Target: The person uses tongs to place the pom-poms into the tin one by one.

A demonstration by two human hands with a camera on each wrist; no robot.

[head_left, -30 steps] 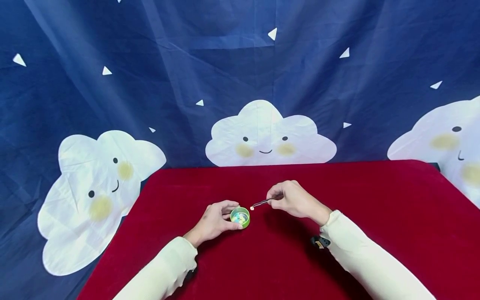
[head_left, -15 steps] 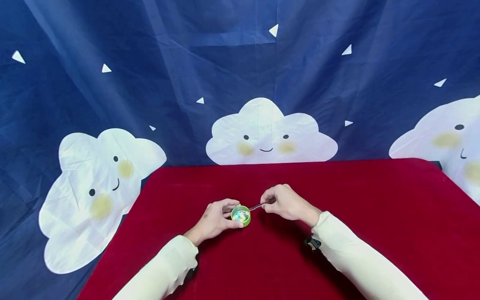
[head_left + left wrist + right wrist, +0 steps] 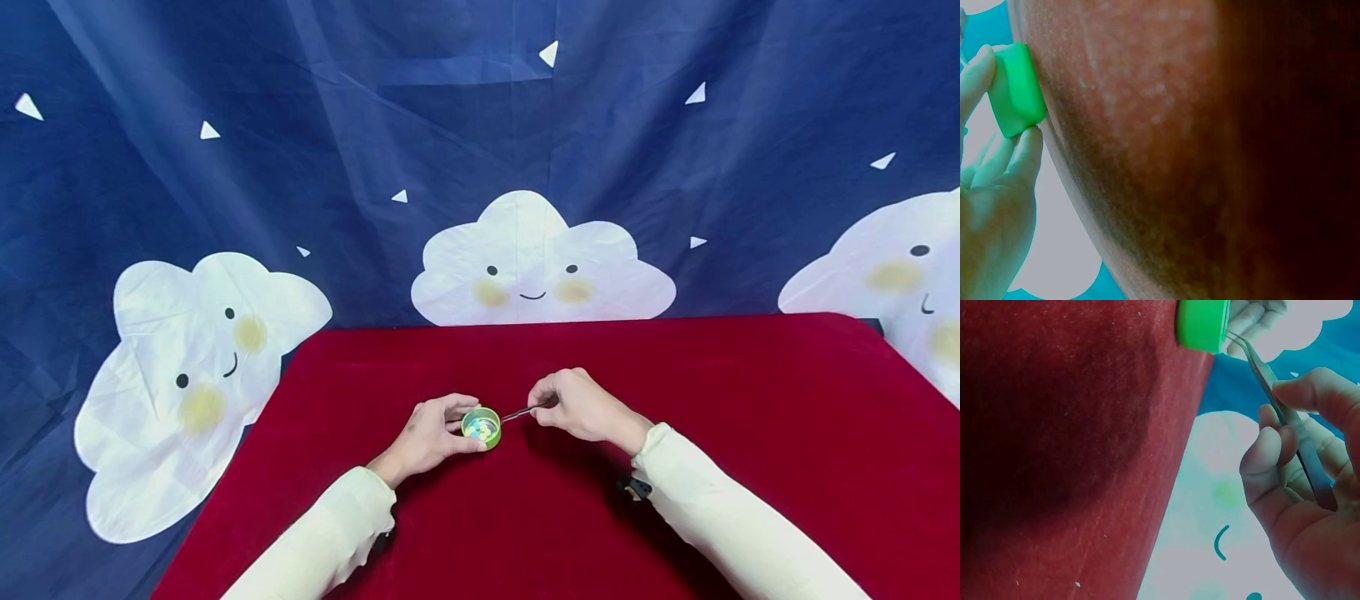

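A small green round tin (image 3: 492,441) stands on the red cloth, its top uncovered. Several pale yellow, white and blue pieces (image 3: 480,429) lie inside it. My left hand (image 3: 429,435) holds the tin from its left side, thumb in front and fingers behind; the left wrist view shows the green wall (image 3: 1016,94) between them. My right hand (image 3: 588,408) pinches a pair of dark, bent-tipped metal tweezers (image 3: 1309,456). The tweezers' thin tips are at the tin's right rim, slightly apart, with no piece visible between them.
Red cloth (image 3: 600,525) covers the table. Behind its far edge hangs a dark blue curtain (image 3: 360,167) with white smiling clouds (image 3: 536,242). A dark device (image 3: 636,487) sits under the right sleeve's cuff.
The tweezers, with a small pale piece at their tips, moved left to the tin; the piece is gone from the tips. The right hand then drew back slightly right. The left hand kept its hold.
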